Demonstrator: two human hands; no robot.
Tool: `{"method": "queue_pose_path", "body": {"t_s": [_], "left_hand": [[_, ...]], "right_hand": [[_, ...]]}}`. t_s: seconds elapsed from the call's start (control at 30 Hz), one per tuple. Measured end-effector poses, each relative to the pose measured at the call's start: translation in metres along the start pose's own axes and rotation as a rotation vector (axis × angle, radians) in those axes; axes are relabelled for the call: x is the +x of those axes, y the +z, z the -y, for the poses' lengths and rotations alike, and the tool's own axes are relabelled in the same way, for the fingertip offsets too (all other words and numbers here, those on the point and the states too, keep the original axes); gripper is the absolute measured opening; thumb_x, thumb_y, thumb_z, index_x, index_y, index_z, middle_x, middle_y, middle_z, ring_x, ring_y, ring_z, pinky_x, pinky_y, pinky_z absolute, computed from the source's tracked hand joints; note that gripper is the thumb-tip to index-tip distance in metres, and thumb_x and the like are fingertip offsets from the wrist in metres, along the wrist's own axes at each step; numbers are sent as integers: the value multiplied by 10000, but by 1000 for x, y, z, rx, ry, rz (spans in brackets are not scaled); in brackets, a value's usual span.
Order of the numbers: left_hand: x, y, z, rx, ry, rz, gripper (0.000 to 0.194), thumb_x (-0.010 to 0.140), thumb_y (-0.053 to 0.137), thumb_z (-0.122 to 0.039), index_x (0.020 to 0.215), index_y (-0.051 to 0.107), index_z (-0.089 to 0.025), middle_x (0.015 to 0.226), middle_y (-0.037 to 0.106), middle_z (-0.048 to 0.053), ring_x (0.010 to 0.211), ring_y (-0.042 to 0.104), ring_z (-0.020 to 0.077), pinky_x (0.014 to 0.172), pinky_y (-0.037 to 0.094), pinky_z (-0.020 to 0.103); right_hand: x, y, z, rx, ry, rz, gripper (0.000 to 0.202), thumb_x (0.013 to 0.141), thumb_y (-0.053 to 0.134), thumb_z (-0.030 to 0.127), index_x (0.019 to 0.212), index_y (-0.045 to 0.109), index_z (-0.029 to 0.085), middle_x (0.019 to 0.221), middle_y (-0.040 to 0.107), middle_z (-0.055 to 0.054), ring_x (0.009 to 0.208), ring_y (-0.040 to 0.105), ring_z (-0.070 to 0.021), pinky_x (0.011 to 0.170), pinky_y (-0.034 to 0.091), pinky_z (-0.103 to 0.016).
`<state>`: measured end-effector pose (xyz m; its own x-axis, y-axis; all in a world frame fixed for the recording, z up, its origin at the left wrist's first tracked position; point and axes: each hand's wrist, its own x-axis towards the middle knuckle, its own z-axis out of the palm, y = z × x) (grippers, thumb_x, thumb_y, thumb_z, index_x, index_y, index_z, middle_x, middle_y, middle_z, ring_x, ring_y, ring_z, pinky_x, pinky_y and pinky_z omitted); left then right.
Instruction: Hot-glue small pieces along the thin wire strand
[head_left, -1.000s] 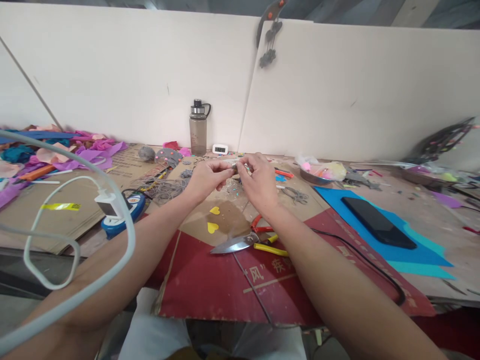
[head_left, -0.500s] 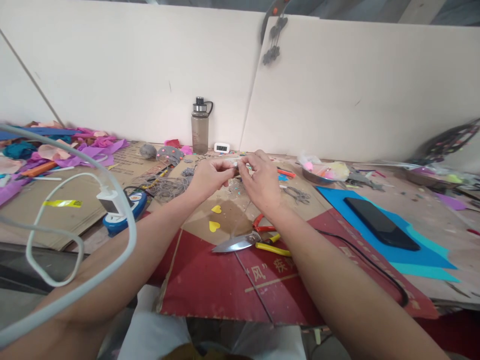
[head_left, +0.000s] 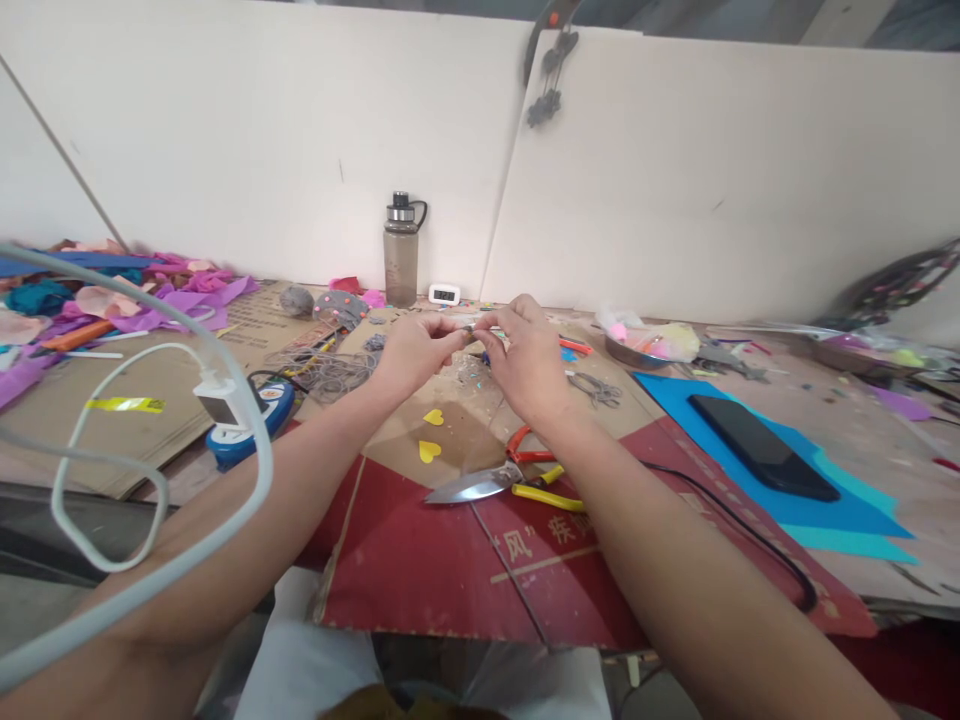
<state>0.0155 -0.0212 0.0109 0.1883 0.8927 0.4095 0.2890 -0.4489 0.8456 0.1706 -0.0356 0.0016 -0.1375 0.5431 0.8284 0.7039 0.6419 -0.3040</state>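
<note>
- Left hand [head_left: 416, 352]: thumb and forefinger pinch one end of a small dark piece [head_left: 469, 331].
- Right hand [head_left: 525, 358]: fingertips brought to the piece's other side; from where I stand, I cannot tell whether they close on it.
- Position of piece: between both hands, above the far middle of the cardboard [head_left: 405, 575].
- Step in hand, as I judge it: fine two-handed fingertip work on this piece. The next move calls for a steady left pinch and light, exact right fingers.
- Condition of piece: tiny, dark, largely covered by fingers; shape and material not determinable.
- Nearer, below the hands: two yellow hearts [head_left: 430, 451] lying flat, apart; then a broad steel blade [head_left: 469, 486] beside yellow handles [head_left: 547, 497], partly behind the right forearm.
- Left: tangled grey cord [head_left: 330, 378].
- Far side: water bottle [head_left: 401, 262], upright, beside a digital clock [head_left: 444, 295].
- Right: black smartphone [head_left: 761, 445] on blue sheets [head_left: 701, 430].
</note>
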Motion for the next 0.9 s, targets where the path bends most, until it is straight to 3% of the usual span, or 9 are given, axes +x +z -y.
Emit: {"method": "queue_pose_path", "body": {"t_s": [0.4,0.9], "left_hand": [[1,0,5,94,102,86,203,780,613,-350,784,716,-174,466,527,-35,418,456,70,461,362,185],[0,3,2,208,87,57,295,784,585,-435,717,708,-176,446,532,-27,409,462,83,454,331,197]], "right_hand": [[2,1,-1,-95,47,-15,108,871,474,223,794,544,193,847,487,-55,764,482,-186,701,394,-337],[2,2,2,-145,-24,-22,122,862,502,219,741,495,207,846,499,-49,761,466,-184,668,370,-320]]}}
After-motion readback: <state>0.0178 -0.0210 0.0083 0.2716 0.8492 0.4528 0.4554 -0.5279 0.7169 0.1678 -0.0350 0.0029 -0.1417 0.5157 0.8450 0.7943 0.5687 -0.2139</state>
